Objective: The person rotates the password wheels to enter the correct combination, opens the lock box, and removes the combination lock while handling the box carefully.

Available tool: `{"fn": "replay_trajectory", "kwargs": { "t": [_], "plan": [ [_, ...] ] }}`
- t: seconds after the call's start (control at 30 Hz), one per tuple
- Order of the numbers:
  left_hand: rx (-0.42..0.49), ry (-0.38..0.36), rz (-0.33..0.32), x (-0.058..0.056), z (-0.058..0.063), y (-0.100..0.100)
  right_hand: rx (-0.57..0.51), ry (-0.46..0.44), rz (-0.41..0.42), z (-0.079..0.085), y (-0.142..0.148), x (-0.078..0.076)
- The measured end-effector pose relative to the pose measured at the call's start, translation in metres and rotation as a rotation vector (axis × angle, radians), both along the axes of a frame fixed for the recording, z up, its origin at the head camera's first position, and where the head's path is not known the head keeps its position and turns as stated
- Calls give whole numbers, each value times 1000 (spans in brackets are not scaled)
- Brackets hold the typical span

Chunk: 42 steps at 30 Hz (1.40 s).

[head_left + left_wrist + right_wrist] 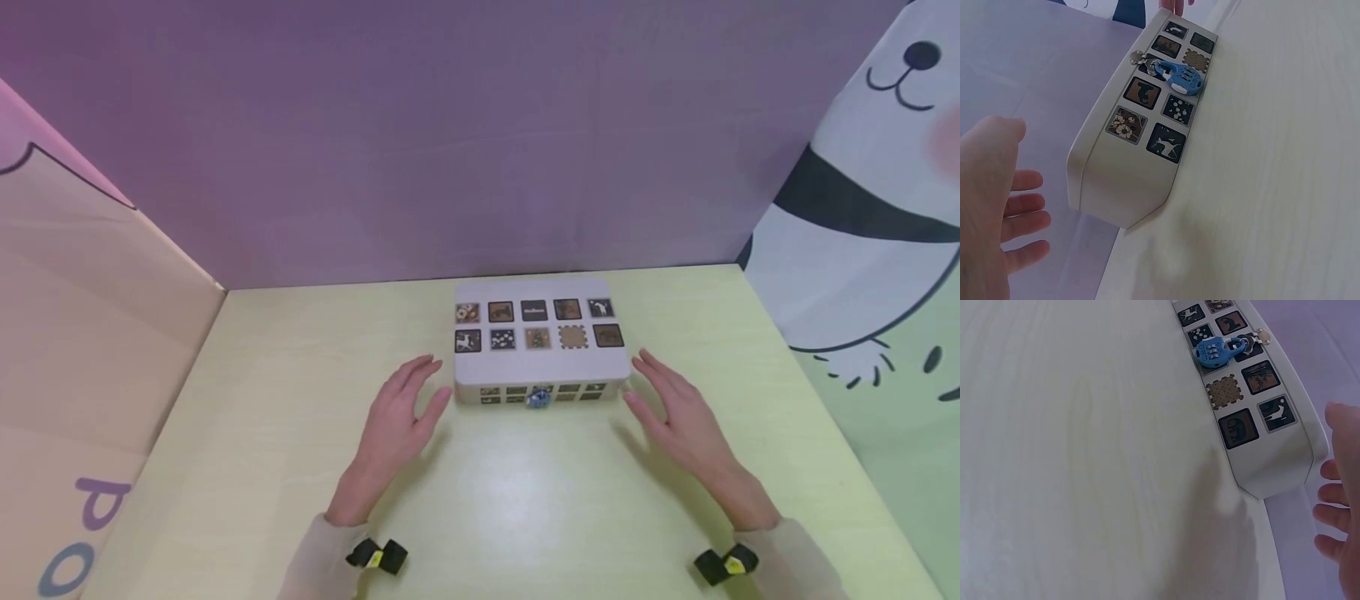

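A white box (540,365) with rows of small square pictures on its lid and front stands near the back of the table. On its front hangs a blue combination padlock (1183,78), fastened at a metal clasp (1254,340). My left hand (397,421) is beside the box's left end, fingers extended, with a small gap between. Off the right end, my right hand (678,417) is held in the same way, its fingertips close to the box. Neither hand holds anything. The box's back is hidden.
The pale wooden table (300,400) carries the box. A purple wall panel (480,150) rises behind it. Printed panels stand on both sides, the left one beige (90,333), the right one showing a cartoon animal (870,233).
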State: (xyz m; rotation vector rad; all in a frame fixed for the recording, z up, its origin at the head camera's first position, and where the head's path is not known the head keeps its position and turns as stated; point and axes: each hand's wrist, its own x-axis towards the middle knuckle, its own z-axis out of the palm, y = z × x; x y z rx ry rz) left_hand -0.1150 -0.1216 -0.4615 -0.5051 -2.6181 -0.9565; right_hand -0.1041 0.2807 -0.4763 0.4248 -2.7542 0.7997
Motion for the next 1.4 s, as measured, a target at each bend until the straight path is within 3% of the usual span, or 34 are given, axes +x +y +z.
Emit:
{"fn": "replay_trajectory", "kwargs": {
  "t": [0.37,0.63,0.87,1.17,1.4],
  "plan": [
    [3,91,-44,-2,-5,3,-9,79,-22,-2,-2,0],
    [9,63,-63,-1,-7,7,-33,127,-32,-3,-4,-1],
    [15,100,-77,0,-8,9,-48,162,-14,-3,-5,0],
    [20,154,-146,0,-9,12,-44,150,11,-1,-6,0],
    [14,151,-189,0,-13,15,-36,147,37,-1,-9,0]
  ]
}}
